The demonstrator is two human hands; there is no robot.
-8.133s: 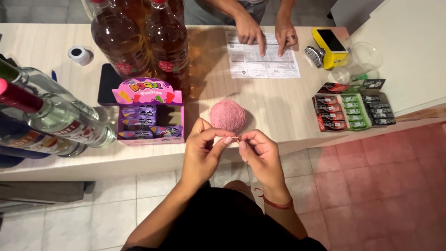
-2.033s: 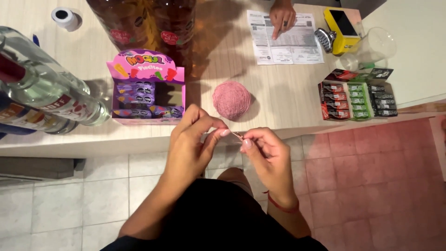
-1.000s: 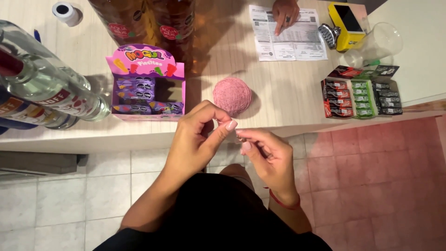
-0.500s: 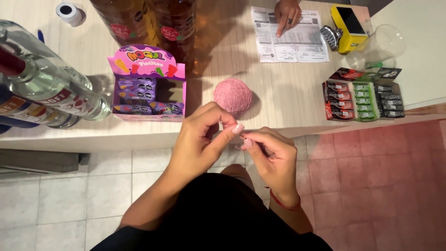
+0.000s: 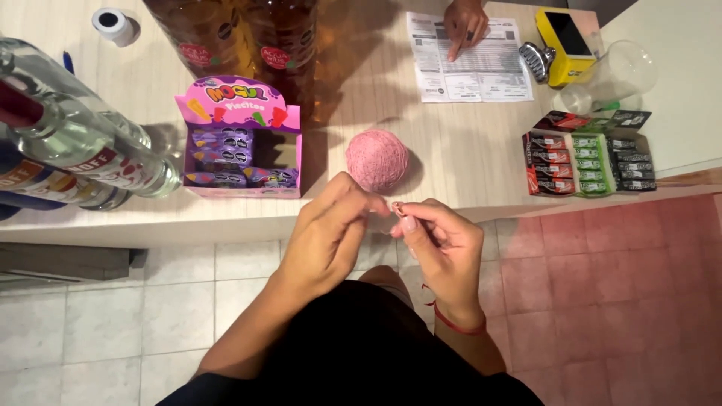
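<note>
A small thin piece, too small to identify but probably a needle or hook with the end of a pink strand, sits pinched between the two hands just below the front edge of the counter [image 5: 466,128], in front of the person's dark clothing. The right hand [image 5: 444,248] has its thumb and forefinger pressed together on that piece, with the other fingers curled loosely under. The left hand [image 5: 327,237] brings its fingertips together right against the right hand's, as if steadying the same bit; exactly what it grips cannot be made out. Holding it close and low probably gives the eyes a clear view of fine work.

Directly beyond the hands, the pink yarn ball [image 5: 377,159] rests on the counter near its edge. It is round, fuzzy and tightly wound, and sits within easy reach to feed thread.

To its left stands a pink cardboard display box [image 5: 241,139] of purple-wrapped sweets, with clear glass bottles [image 5: 83,143] lying on their sides further left. Behind are brown plastic drink bottles [image 5: 241,37]. To the right sits a tray of red, green and black small packs [image 5: 590,154]. At the far side another person's hand [image 5: 465,22] points at a printed paper sheet [image 5: 470,60], beside a yellow device [image 5: 565,34] and a clear plastic cup [image 5: 613,75].
</note>
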